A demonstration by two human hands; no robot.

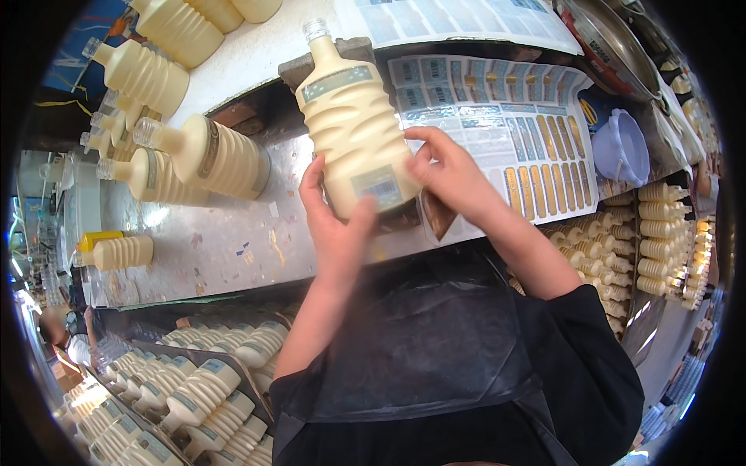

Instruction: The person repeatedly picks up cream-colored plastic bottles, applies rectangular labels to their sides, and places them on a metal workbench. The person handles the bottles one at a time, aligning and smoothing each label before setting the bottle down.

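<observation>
A large cream bottle [350, 116] with a wavy, ribbed body and a clear threaded neck leans back against a dark block [291, 71] on the table. One label crosses its shoulder and another label [378, 186] sits low on its front. My left hand [336, 221] grips the lower left side, its fingers along the edge and its blurred thumb over the front beside the low label. At the lower right edge, my right hand [443, 167] is closed against the bottle with curled fingers, the index reaching up its side. A brown wedge-shaped piece [437, 216] shows just below this hand.
Sheets of blue and gold labels [536, 140] lie to the right, near a lavender bucket [622, 147]. More cream bottles [221, 159] stand on the table's left side. Bottles are stacked at lower left [202, 392] and right [594, 252]. A person [76, 346] is far left.
</observation>
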